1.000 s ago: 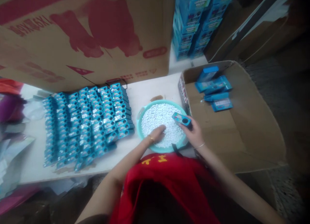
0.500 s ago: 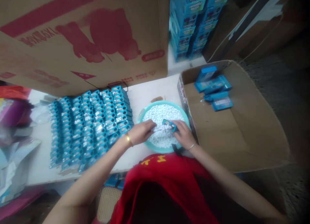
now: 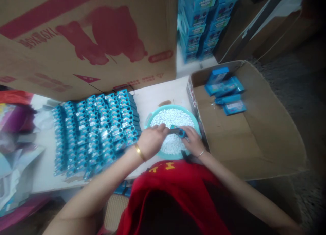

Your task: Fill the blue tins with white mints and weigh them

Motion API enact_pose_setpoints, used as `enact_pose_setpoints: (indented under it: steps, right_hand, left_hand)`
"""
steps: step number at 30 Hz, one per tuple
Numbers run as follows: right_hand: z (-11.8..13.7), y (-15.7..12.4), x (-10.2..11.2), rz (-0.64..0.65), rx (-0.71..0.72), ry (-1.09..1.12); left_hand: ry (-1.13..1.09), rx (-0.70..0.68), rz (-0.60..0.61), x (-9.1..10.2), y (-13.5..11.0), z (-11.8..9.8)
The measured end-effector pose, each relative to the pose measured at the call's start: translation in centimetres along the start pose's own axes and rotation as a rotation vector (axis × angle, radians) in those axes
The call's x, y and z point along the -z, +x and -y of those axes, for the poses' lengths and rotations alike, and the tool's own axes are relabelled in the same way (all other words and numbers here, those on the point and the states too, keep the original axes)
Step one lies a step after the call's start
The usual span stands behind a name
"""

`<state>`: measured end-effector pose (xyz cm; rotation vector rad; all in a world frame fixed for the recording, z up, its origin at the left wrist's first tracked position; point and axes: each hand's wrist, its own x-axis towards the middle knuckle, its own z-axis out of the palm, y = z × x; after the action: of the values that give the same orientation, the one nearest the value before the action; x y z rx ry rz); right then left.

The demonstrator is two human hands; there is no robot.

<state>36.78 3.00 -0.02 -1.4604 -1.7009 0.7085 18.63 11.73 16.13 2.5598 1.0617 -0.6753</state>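
A teal basin (image 3: pixel 152 114) full of small white candies (image 3: pixel 173 118) sits on the white table (image 3: pixel 158 92) in front of me. Over it, my right hand (image 3: pixel 193 140) holds a small blue box (image 3: pixel 178 131). My left hand (image 3: pixel 152 140), with a gold bangle at the wrist, is closed with its fingertips touching the left end of that box. Whether candies are inside the fist is hidden.
Rows of several small blue boxes (image 3: pixel 96 126) lie left of the basin. An open cardboard carton (image 3: pixel 254 140) on the right holds a few blue boxes (image 3: pixel 225 92). A big brown carton (image 3: pixel 89 41) stands behind; stacked blue packs (image 3: pixel 201 21) are at the back.
My left hand lifted from the candies and came up against the box. My right hand brought the box left and lower, over the basin's middle.
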Motion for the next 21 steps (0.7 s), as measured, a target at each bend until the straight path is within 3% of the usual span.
enact_pose_setpoints:
  steps: [3, 6, 9, 11, 15, 18, 21]
  right_hand:
    - [-0.4, 0.0, 0.7, -0.055, -0.068, 0.027]
    - [-0.6, 0.2, 1.4, -0.129, -0.136, 0.045]
    - [-0.4, 0.6, 1.9, -0.173, -0.192, 0.077]
    - [-0.3, 0.7, 1.9, -0.187, -0.228, 0.099]
    - [-0.5, 0.7, 1.8, -0.213, -0.309, 0.135]
    - [-0.9, 0.6, 1.8, -0.217, -0.346, 0.169]
    - [-1.3, 0.7, 1.8, -0.225, -0.33, 0.158]
  left_hand:
    - [-0.099, 0.159, -0.038, -4.9, 1.0, 3.5]
    - [-0.203, 0.182, 0.066, -11.4, 3.1, 5.5]
    - [-0.414, 0.081, 0.057, -16.8, 6.0, 4.3]
    - [-0.531, 0.029, 0.013, -18.8, 8.0, 2.4]
    - [-0.641, -0.021, -0.027, -19.7, 10.0, -0.1]
    - [-0.732, -0.078, -0.044, -18.8, 9.0, 0.6]
    - [-0.808, -0.145, -0.1, -16.9, 6.3, 2.6]
